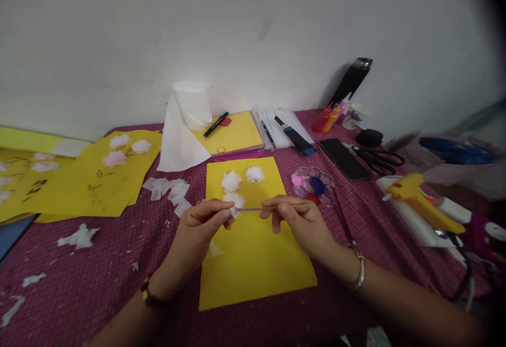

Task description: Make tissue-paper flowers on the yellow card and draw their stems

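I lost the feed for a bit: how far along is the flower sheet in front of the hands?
Done: two white tissue flowers sit at the top of the yellow sheet. In hand: the left hand pinches a third white tuft while the right hand holds a thin stick to it. Left: no stems are drawn and the flowers are uncoloured, unlike the finished sheet on the left with pink flowers.

Both hands (205,220) (296,220) pinch thin stick (259,208) over yellow sheet (253,262).
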